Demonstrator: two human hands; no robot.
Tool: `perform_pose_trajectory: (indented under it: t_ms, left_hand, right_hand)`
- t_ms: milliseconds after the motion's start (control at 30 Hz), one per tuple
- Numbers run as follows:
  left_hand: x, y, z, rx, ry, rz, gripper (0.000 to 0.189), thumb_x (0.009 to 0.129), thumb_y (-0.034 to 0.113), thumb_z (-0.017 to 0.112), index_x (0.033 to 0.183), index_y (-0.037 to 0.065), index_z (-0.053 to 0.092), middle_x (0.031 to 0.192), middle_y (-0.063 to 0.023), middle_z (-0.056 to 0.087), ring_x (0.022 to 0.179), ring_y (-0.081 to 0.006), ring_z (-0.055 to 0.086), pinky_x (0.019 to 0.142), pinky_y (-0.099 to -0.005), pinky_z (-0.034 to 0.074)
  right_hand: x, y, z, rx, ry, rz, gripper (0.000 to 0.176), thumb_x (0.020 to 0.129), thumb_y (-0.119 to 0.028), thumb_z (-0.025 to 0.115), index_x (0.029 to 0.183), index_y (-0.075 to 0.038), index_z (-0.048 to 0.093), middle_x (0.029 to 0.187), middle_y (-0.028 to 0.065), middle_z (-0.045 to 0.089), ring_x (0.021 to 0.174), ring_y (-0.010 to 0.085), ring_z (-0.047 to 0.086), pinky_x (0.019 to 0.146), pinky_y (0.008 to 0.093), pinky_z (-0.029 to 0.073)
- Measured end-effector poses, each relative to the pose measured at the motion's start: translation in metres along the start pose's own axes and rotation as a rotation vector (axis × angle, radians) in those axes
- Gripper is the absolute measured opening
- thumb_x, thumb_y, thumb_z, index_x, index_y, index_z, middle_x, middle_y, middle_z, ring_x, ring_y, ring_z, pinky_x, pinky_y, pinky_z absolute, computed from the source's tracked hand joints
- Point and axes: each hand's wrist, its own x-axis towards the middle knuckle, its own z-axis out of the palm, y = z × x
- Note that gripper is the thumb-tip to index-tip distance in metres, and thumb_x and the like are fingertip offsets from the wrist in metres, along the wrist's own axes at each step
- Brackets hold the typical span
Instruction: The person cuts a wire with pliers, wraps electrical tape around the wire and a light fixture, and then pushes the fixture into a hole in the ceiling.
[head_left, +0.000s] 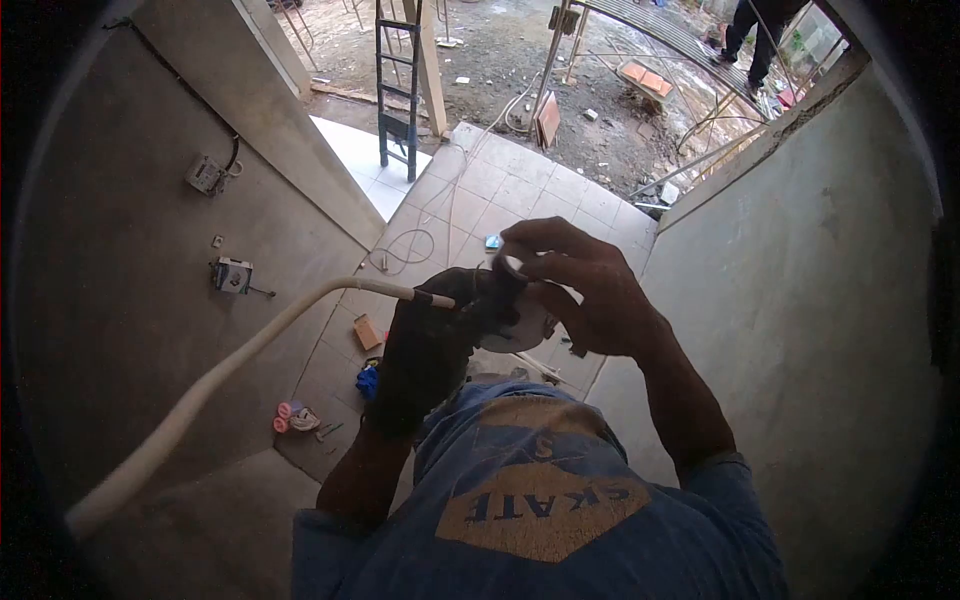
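Observation:
In the middle of the head view, my left hand [425,335], in a dark glove, is closed around the end of a pale conduit [240,350] that curves in from the lower left. My bare right hand [590,290] is beside it, thumb and fingers pinched on a dark roll [508,272] that looks like tape, with a light centre. A round whitish piece [518,328] shows below and between the hands. Shadow hides how the roll, the conduit end and the round piece meet.
A black ladder [397,90] stands ahead. Electrical boxes [232,275] are on the left wall. The tiled floor [500,180] bears a loose cable [405,250], a brown box [367,332] and pink rolls [283,417]. A person [755,40] stands on scaffolding at upper right.

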Motion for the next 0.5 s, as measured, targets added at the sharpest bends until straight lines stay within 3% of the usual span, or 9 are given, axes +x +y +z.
perform_pose_trajectory:
  t_ms: [67, 100, 167, 200, 267, 300, 367, 433, 500]
  left_hand:
    - [0.003, 0.008, -0.007, -0.129, -0.133, -0.235, 0.032, 0.089, 0.002, 0.070, 0.120, 0.010, 0.071, 0.110, -0.0140, 0.071, 0.094, -0.0234, 0.075, 0.079, -0.0341, 0.063]
    - [0.004, 0.010, -0.006, -0.130, -0.133, -0.235, 0.032, 0.089, 0.002, 0.070, 0.120, 0.010, 0.071, 0.110, -0.0140, 0.071, 0.094, -0.0234, 0.075, 0.079, -0.0341, 0.063]
    - [0.008, 0.019, 0.003, -0.643, -0.004, -0.597, 0.031, 0.088, 0.007, 0.074, 0.118, 0.012, 0.073, 0.104, -0.0136, 0.071, 0.090, -0.0249, 0.074, 0.074, -0.0360, 0.060]
    - [0.006, 0.017, 0.008, -0.642, -0.002, -0.595, 0.031, 0.088, 0.007, 0.074, 0.118, 0.012, 0.073, 0.104, -0.0136, 0.071, 0.090, -0.0249, 0.074, 0.074, -0.0360, 0.060]
    - [-0.002, 0.009, 0.025, -0.155, 0.077, -0.314, 0.030, 0.088, 0.007, 0.074, 0.117, 0.008, 0.072, 0.096, -0.0134, 0.068, 0.087, -0.0266, 0.071, 0.068, -0.0386, 0.056]
    - [-0.003, 0.007, 0.028, -0.155, 0.075, -0.311, 0.030, 0.088, 0.007, 0.074, 0.117, 0.008, 0.072, 0.096, -0.0134, 0.068, 0.087, -0.0266, 0.071, 0.068, -0.0386, 0.056]
    - [-0.004, 0.002, 0.033, -0.260, 0.229, -0.403, 0.029, 0.088, 0.008, 0.074, 0.117, 0.006, 0.070, 0.090, -0.0127, 0.065, 0.084, -0.0262, 0.067, 0.065, -0.0397, 0.053]
    - [-0.008, -0.007, 0.038, -0.263, 0.246, -0.397, 0.029, 0.088, 0.006, 0.074, 0.117, 0.006, 0.070, 0.091, -0.0127, 0.066, 0.085, -0.0260, 0.068, 0.067, -0.0388, 0.054]
    - [-0.007, -0.006, 0.041, -0.264, 0.265, -0.396, 0.028, 0.089, 0.005, 0.073, 0.117, 0.005, 0.070, 0.093, -0.0127, 0.067, 0.086, -0.0258, 0.069, 0.068, -0.0379, 0.055]
  right_hand:
    - [0.002, 0.009, -0.001, -0.030, -0.054, 0.033, 0.033, 0.090, 0.010, 0.067, 0.118, -0.006, 0.072, 0.123, 0.0189, 0.067, 0.109, 0.0344, 0.071, 0.083, 0.0373, 0.064]
    - [0.004, 0.009, -0.002, -0.031, -0.054, 0.034, 0.033, 0.090, 0.010, 0.067, 0.118, -0.006, 0.072, 0.123, 0.0189, 0.067, 0.109, 0.0344, 0.071, 0.083, 0.0373, 0.064]
    - [0.010, 0.009, -0.003, 0.170, -0.135, 0.143, 0.042, 0.086, 0.016, 0.066, 0.122, -0.006, 0.070, 0.126, 0.0191, 0.066, 0.109, 0.0364, 0.071, 0.090, 0.0402, 0.063]
    - [0.011, 0.010, 0.001, 0.170, -0.136, 0.140, 0.042, 0.086, 0.016, 0.066, 0.122, -0.006, 0.070, 0.126, 0.0191, 0.066, 0.109, 0.0364, 0.071, 0.090, 0.0402, 0.063]
    - [0.013, 0.013, 0.011, 0.288, -0.101, -0.030, 0.045, 0.084, 0.008, 0.073, 0.127, -0.005, 0.066, 0.126, 0.0198, 0.066, 0.111, 0.0327, 0.070, 0.091, 0.0413, 0.063]
    - [0.014, 0.009, 0.014, 0.286, -0.098, -0.030, 0.045, 0.084, 0.008, 0.073, 0.127, -0.005, 0.066, 0.126, 0.0198, 0.066, 0.111, 0.0327, 0.070, 0.091, 0.0413, 0.063]
    - [0.014, -0.005, 0.020, 0.526, 0.015, 0.127, 0.051, 0.074, 0.018, 0.067, 0.121, -0.001, 0.068, 0.131, 0.0190, 0.064, 0.115, 0.0331, 0.069, 0.100, 0.0418, 0.057]
    - [0.014, -0.017, 0.030, 0.482, 0.065, 0.107, 0.043, 0.076, 0.013, 0.072, 0.116, 0.001, 0.067, 0.131, 0.0197, 0.063, 0.119, 0.0302, 0.067, 0.102, 0.0406, 0.056]
    - [0.010, -0.031, 0.040, 0.353, 0.097, 0.212, 0.038, 0.077, 0.008, 0.077, 0.112, 0.000, 0.067, 0.129, 0.0199, 0.063, 0.119, 0.0305, 0.066, 0.103, 0.0397, 0.055]
